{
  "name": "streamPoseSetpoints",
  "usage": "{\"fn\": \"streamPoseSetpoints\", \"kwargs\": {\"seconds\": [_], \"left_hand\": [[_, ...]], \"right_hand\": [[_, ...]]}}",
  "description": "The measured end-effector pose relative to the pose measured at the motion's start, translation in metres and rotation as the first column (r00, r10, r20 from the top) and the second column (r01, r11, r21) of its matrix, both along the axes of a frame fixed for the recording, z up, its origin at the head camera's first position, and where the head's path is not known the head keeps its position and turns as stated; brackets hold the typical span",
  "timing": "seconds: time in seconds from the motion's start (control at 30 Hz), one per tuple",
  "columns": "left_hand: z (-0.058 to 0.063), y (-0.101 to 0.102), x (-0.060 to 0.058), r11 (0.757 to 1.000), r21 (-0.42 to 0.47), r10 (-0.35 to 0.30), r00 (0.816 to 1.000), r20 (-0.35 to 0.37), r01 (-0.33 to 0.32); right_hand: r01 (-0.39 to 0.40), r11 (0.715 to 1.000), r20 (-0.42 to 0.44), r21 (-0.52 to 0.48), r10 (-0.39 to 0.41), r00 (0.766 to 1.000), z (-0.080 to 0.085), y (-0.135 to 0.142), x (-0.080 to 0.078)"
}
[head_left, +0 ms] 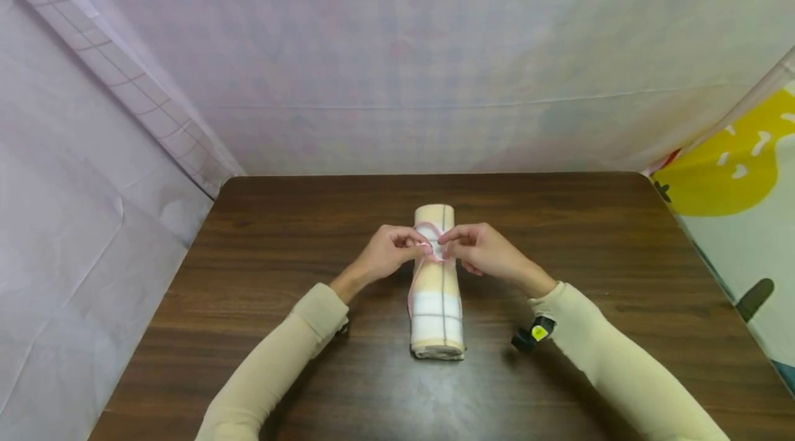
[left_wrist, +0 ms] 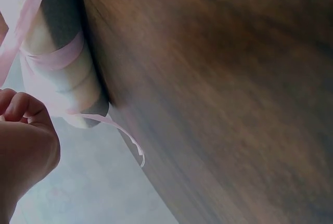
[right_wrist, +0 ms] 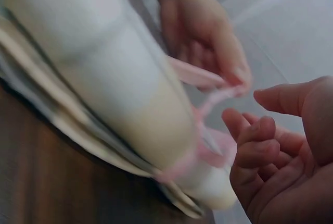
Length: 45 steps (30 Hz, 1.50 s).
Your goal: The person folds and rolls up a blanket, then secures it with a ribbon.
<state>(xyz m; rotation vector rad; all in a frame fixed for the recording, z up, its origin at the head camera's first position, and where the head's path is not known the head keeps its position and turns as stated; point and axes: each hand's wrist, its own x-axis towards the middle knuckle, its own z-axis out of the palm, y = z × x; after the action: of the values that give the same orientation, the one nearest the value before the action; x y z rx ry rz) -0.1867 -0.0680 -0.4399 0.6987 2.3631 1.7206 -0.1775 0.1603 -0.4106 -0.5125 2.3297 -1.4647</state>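
A rolled cream, white and grey checked cloth (head_left: pixel 428 306) lies lengthwise on the table. Pink ribbon (right_wrist: pixel 192 73) is wrapped round it, and a loose tail of ribbon (left_wrist: pixel 127 133) trails past its far end in the left wrist view. Over the far half of the roll, my left hand (head_left: pixel 388 251) pinches a ribbon strand between thumb and fingertip. My right hand (head_left: pixel 487 251) hovers from the other side. In the right wrist view its thumb stands apart from the bent fingers (right_wrist: pixel 260 151), which are right beside a ribbon loop.
The dark wooden table (head_left: pixel 279 220) extends to both sides of the roll. Pale curtain (head_left: pixel 397 82) hangs behind its far edge, white sheeting (head_left: pixel 81 255) on the left, and a cloth with a yellow print (head_left: pixel 727 179) on the right.
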Motion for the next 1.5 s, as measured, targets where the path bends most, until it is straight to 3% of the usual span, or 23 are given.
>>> {"fn": "streamPoseSetpoints", "kwargs": {"seconds": [0.17, 0.37, 0.67, 0.87, 1.0, 1.1, 1.3, 1.5], "left_hand": [[-0.004, 0.001, -0.002, 0.999, 0.033, 0.009, 1.0, 0.018, -0.009], [-0.002, 0.004, 0.001, 0.999, 0.034, 0.006, 0.997, 0.075, -0.008], [-0.001, 0.006, 0.002, 0.999, 0.04, 0.005, 0.994, 0.109, -0.009], [-0.002, 0.0, -0.003, 0.999, 0.044, -0.023, 0.992, 0.121, 0.018], [0.0, -0.007, -0.013, 0.996, -0.044, 0.087, 0.993, 0.084, -0.084], [0.003, -0.008, -0.022, 0.971, -0.175, 0.17, 0.985, 0.035, -0.162], [0.003, 0.0, -0.034, 0.914, -0.376, 0.141, 0.988, -0.056, -0.151], [0.002, 0.003, -0.038, 0.897, -0.408, 0.142, 0.985, -0.103, -0.172]], "right_hand": [[0.063, 0.998, -0.128, 0.001, -0.062, 0.99, -0.009, -0.018, 0.017], [0.177, 0.984, -0.301, -0.022, -0.175, 0.937, -0.022, -0.032, 0.024], [0.266, 0.963, -0.364, -0.033, -0.26, 0.894, -0.031, -0.04, 0.027], [0.286, 0.958, -0.374, -0.031, -0.277, 0.885, -0.032, -0.04, 0.027], [0.299, 0.954, -0.371, -0.033, -0.289, 0.883, -0.032, -0.04, 0.027], [0.314, 0.949, -0.37, -0.031, -0.302, 0.878, -0.033, -0.039, 0.028], [0.314, 0.949, -0.376, -0.029, -0.301, 0.876, -0.035, -0.037, 0.027], [0.306, 0.951, -0.359, -0.042, -0.3, 0.884, -0.033, -0.037, 0.026]]}}
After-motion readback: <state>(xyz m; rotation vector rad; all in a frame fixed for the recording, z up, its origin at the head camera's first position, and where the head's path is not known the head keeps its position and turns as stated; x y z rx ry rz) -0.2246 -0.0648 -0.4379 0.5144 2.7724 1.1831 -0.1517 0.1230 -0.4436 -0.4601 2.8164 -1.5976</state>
